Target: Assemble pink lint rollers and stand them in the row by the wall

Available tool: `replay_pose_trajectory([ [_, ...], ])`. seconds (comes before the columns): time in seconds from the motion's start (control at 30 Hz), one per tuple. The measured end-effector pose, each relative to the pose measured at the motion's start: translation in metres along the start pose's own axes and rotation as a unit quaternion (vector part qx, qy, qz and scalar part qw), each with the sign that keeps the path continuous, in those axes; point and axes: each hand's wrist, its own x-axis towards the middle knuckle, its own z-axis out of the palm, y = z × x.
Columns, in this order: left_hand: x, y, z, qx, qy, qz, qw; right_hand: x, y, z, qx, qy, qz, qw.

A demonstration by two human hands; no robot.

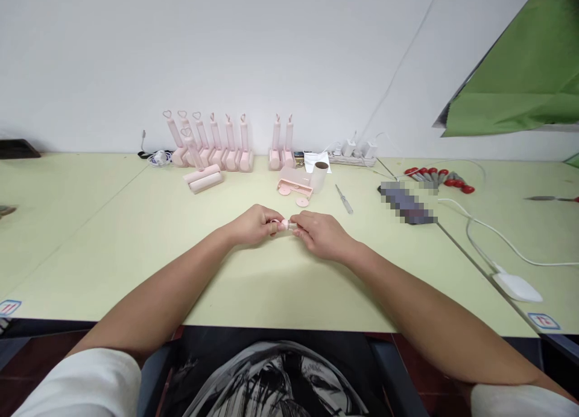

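Over the middle of the table, my left hand (256,225) pinches one end of a small pink part (284,224) with a pale ring around it. From the other side, the fingers of my right hand (322,233) close on its other end, and most of the part is hidden by both hands. Just beyond lie a pink lint roller cover (294,181), a round pink end cap (302,203) and a second cap (284,190). A white sticky-paper roll (319,177) stands upright against the cover. To the right lies a screwdriver (344,200) with a clear handle.
Several pink lint rollers (217,142) stand along the wall, some with heart-shaped loops; one (203,178) sits nearer. A power strip (353,159) with chargers is at the back. On the right are a blurred-out dark object (407,203), red-handled tools (436,177) and a white charger (518,286) with cable.
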Motion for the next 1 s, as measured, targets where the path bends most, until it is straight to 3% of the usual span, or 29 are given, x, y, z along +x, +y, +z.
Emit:
replay_pose_trajectory([
  [0.27,0.000,0.003,0.002,0.044,0.001,0.004,0.999,0.001,0.002,0.006,0.008,0.004,-0.003,1.000],
  [0.4,0.002,0.000,-0.001,0.051,0.000,0.001,0.999,0.004,0.006,0.011,0.062,0.023,0.001,0.998],
  [0.5,0.002,-0.003,-0.004,-0.006,0.018,-0.022,1.000,0.007,0.008,0.014,0.133,0.059,-0.002,0.989],
  [0.6,0.005,-0.004,0.000,-0.107,0.060,-0.037,0.992,0.010,0.008,0.020,0.252,0.097,0.019,0.963],
  [0.77,0.012,-0.003,0.018,-0.234,0.133,-0.045,0.962,0.015,0.003,0.031,0.438,0.123,0.094,0.886],
  [1.0,0.017,-0.010,0.015,-0.344,0.211,-0.079,0.912,0.018,0.011,0.036,0.485,0.116,0.085,0.863],
])
